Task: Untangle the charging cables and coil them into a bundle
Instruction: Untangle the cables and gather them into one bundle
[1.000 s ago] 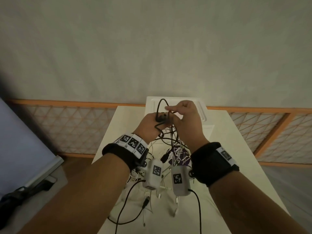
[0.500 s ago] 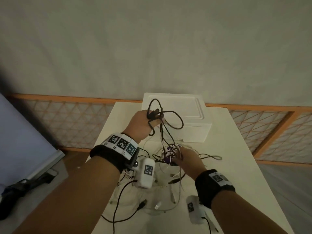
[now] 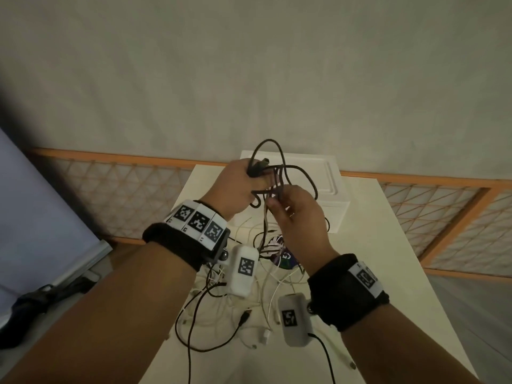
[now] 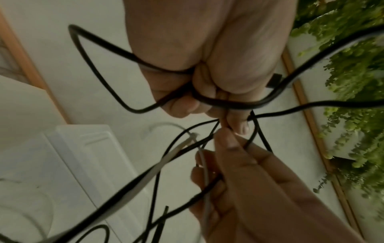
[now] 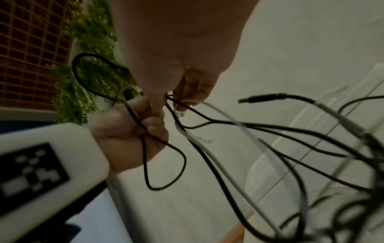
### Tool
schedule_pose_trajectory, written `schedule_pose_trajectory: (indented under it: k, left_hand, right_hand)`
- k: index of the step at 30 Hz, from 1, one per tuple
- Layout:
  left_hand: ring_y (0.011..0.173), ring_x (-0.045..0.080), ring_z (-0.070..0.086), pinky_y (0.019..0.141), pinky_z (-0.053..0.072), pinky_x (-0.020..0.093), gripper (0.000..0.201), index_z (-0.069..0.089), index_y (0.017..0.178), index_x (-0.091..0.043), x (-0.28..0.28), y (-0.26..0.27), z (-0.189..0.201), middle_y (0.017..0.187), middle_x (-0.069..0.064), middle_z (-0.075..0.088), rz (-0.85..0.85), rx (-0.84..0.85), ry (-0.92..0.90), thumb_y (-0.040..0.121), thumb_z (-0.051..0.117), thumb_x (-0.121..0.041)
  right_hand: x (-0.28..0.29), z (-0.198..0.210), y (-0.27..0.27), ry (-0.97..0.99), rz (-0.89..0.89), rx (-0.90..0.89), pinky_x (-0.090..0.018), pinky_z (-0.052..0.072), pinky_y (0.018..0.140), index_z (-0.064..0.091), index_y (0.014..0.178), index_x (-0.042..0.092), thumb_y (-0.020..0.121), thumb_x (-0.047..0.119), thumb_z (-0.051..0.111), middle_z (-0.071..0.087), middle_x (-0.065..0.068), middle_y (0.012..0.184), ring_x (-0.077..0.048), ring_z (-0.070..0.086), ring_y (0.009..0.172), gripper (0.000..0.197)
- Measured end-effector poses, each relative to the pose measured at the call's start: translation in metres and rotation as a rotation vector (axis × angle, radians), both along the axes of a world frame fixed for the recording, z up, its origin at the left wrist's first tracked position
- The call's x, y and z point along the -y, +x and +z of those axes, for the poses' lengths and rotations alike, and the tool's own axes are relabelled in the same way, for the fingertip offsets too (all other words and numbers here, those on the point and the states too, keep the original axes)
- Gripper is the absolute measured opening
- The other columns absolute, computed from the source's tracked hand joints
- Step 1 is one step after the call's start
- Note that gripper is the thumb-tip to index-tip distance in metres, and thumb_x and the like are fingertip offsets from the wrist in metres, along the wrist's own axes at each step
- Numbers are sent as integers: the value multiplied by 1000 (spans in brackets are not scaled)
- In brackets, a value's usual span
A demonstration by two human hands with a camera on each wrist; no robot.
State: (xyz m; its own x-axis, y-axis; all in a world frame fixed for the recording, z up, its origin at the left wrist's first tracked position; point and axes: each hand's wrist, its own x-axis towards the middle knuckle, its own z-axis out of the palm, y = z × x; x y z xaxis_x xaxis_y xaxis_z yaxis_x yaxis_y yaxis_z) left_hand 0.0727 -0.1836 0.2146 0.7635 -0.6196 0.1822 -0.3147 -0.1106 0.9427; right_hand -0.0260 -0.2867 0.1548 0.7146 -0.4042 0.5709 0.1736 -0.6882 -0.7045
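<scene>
2 hands raised above a narrow white table (image 3: 393,261), left and right edges near, bare surface to the right. 1 white box (image 3: 327,176) at the far edge. Several cables, exact count unclear: at least 1 black cable (image 3: 279,173) and 1 white cable (image 4: 166,162) lifted, more tangled on the tabletop. Left hand (image 3: 235,189) fisted round loops of black cable, 1 loop sticking up past the knuckles. Right hand (image 3: 302,217) just beside it, fingertips (image 4: 224,139) pinching black strands, white cable trailing under the fingers.
</scene>
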Motion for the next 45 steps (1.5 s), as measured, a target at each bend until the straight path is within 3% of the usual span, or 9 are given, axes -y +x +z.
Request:
schedule_pose_trajectory:
  k: [8,15,20,24,32,36,39,42,45]
  left_hand:
    - [56,1,54,56,38,23,11,64,75,-12,-16,-3,-11,57,-13,61,-42,-171,36,82,72,-10]
    - [59,6,50,57,36,24,26,67,54,-26,-16,-4,-13,55,-12,59,74,-133,42,76,78,-17]
    - [47,11,35,46,32,21,18,57,73,-15,-21,-2,-8,74,11,55,37,-274,-4,77,75,-15]
    - [41,6,23,47,26,23,51,54,96,-12,-31,3,5,54,-6,31,-137,-410,-177,61,72,-45]
    - [47,2,41,55,34,25,29,68,88,-17,-27,-9,12,48,-15,46,-214,147,361,69,82,-34]
    - [38,10,24,46,22,24,30,65,70,-12,-27,-2,18,44,-6,29,22,-249,-6,92,59,-30]
    - [34,7,19,47,18,26,33,58,69,-11,-28,3,27,39,-9,25,61,-406,-96,95,55,-31]
    - [36,7,21,43,22,20,33,57,67,-13,-28,0,24,42,-9,27,19,-334,-4,94,58,-32]
    - [37,8,22,42,24,19,33,56,66,-13,-25,-2,15,44,-8,27,17,-328,14,93,59,-32]
  right_hand:
    - [12,23,-9,232,79,75,-14,48,72,62,86,33,93,14,58,68,10,77,-3,63,78,20]
    - [1,44,-12,201,148,133,-28,52,77,68,91,18,89,14,61,68,13,83,-5,63,83,9]
    - [12,32,-10,202,94,41,-22,46,59,67,84,20,90,14,61,63,15,69,-4,58,65,10]
    - [11,15,-14,174,80,0,-28,53,65,69,83,27,86,17,63,65,14,69,-8,62,69,12]
    - [1,6,-13,295,45,-1,-38,57,70,70,85,22,82,13,61,70,4,76,-15,66,72,13]
    - [-1,-25,-22,-63,138,-20,-18,51,73,70,86,15,85,16,59,68,5,94,-4,62,81,12]
    - [7,-75,-32,-506,344,-439,-37,52,86,74,91,27,83,37,54,64,0,118,-15,61,101,24]
    - [15,-76,-36,-232,415,-547,-38,45,97,74,86,30,73,37,64,59,4,128,-15,54,118,18]
    - [17,-40,-35,568,478,-291,-39,45,91,67,89,9,69,9,54,63,2,125,-18,56,118,24]
